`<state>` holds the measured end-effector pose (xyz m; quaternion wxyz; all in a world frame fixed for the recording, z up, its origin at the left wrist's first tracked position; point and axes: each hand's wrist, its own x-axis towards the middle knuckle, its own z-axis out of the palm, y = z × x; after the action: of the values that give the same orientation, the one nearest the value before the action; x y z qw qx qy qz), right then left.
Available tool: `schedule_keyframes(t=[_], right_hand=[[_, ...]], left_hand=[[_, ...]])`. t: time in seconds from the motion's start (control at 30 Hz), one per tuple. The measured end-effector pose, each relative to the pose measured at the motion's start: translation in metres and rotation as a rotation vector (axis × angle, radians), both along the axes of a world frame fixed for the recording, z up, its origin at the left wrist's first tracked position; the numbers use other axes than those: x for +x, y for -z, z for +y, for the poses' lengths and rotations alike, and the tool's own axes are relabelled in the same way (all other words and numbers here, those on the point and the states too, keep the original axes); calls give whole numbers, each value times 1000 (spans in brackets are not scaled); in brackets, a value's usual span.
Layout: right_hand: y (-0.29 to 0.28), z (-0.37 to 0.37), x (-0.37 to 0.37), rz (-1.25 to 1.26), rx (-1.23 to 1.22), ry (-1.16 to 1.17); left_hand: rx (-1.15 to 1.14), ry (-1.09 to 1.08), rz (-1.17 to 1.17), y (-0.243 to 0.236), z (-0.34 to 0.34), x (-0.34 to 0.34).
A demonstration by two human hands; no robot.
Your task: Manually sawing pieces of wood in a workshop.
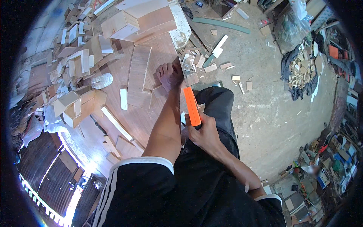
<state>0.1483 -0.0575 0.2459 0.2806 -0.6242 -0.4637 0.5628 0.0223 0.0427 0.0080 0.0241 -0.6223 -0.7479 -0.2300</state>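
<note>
My left hand (169, 75) presses flat on a small wooden piece (159, 90) at the right edge of the wooden workbench (113, 75). My right hand (203, 133) grips the orange handle of a handsaw (191, 106). The saw's blade runs up past my left hand along the bench edge, and its tip is hard to make out. A long narrow plank (138, 75) lies just left of my left hand.
Wooden boxes (75, 106), offcuts and a white plastic bag (101, 80) crowd the bench's left side. A large plywood box (143, 19) stands at the back. Wood scraps (215, 56) litter the concrete floor; a pile of blocks on dark cloth (300, 72) lies right.
</note>
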Motion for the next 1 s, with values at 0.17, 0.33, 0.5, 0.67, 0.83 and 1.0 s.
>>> schedule_keyframes(t=[0.17,0.33,0.5,0.67,0.83,1.0], right_hand=[[-2,1,2,-10,-44,-2],[-4,0,2,-29,-30,9],[-7,5,3,18,-64,27],[2,6,4,-2,-24,25],[-2,4,5,-5,-23,48],[7,7,2,-25,-24,24]], left_hand=[[-12,-24,-6,-1,2,4],[-18,-19,-27,-1,1,3],[-18,-45,-14,-7,3,5],[-36,-46,-26,-13,5,6],[-53,-47,-36,-17,5,6],[-40,-14,8,-3,2,3]])
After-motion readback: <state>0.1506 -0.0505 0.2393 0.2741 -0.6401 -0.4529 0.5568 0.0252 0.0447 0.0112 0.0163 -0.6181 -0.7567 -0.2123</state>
